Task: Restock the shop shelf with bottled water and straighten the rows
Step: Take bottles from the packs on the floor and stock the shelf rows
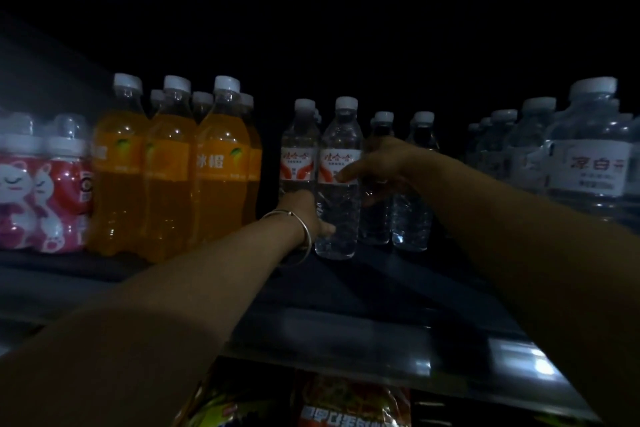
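Several clear water bottles with white caps and red-and-white labels stand mid-shelf. The front water bottle stands nearest me, with another water bottle just left of it and two more to its right and further back. My left hand, with a bangle on the wrist, grips the front bottle low down, thumb on its front. My right hand reaches in from the right; its thumb lies on the front bottle's label and its fingers curl round the neighbouring bottle. The light is dim.
Orange drink bottles stand in rows to the left, with pink bottles beyond them. Wrapped packs of larger water bottles fill the right. The dark shelf board ends in a metal front edge. Snack packets lie on the shelf below.
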Tool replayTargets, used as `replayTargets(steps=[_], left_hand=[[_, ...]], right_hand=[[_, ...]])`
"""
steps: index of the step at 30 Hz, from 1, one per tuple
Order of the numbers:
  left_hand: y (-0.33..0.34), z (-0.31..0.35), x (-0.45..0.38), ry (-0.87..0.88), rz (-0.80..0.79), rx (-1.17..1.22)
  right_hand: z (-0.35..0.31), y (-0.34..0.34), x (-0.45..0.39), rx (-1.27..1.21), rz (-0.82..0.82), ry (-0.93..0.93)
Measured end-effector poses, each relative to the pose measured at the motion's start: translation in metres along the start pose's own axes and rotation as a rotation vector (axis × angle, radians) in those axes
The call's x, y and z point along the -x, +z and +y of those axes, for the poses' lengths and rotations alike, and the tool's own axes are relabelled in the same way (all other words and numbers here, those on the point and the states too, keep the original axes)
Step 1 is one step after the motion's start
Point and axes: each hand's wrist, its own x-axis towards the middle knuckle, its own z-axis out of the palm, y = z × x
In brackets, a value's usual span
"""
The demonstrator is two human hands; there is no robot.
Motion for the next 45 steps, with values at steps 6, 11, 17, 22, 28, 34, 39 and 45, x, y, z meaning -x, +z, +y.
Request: replayTargets(steps=[6,11,17,22,28,34,39,45], left_hand=[[0.006,0.000,-0.006,0.043,0.102,-0.029],[0.013,-0.003,-0.012,0.030,0.112,0.014],[0.014,-0.004,-0.015,0.030,0.065,-0.105],[0.005,0.002,-0.010,0.012,0.062,-0.248],[-0.010,0.030,0.018,0.041,0.098,-0.232],[-0.010,0.066,0.090,0.093,0.206,-0.199],[0.016,0.085,0.170,0.158,0.202,-0.152],[0.096,0.063,0.261,0.177,0.120,-0.098]], right_hand=[[0.004,0.009,-0.011,-0.037,0.098,0.003],[0.012,0.014,-0.019,-0.028,0.186,-0.010],[0.019,0.022,-0.019,-0.071,0.232,-0.030],[0.021,0.026,-0.010,0.027,0.271,-0.111],[0.019,0.017,0.026,0.332,0.304,-0.209],[0.036,0.003,0.099,0.534,0.345,-0.420],[0.071,0.000,0.190,0.749,0.380,-0.500],[0.149,0.028,0.286,0.713,0.214,-0.456]])
